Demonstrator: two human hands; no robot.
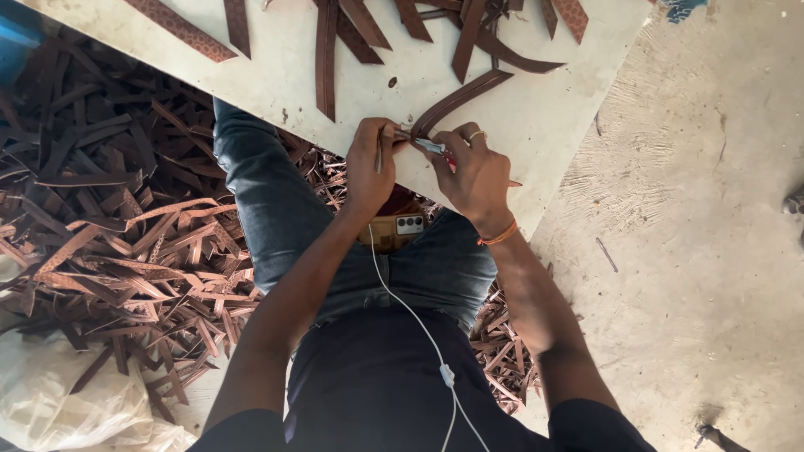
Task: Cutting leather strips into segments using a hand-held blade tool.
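On the pale board (544,117), at twelve o'clock from our lap, lies the brown leather strap (461,96) we are working on; a big heap of cut strips (126,243) is at nine o'clock. Our left hand (371,163) pinches the strap end closed, and our right hand (476,172) grips a small metal tool (429,146). The strap seems light, bendable and not fragile, best held near its end.

Two hands in frame: left hand (370,163) and right hand (473,172), centre. One small metal tool (429,146) between them. One white board (285,75), top. Roughly a dozen brown leather strips (325,59) on it; edge cuts some off. One phone (400,228) on lap. One white cable (419,326). One orange wristband (498,237). Heap of strips (126,226), left: uncountable.
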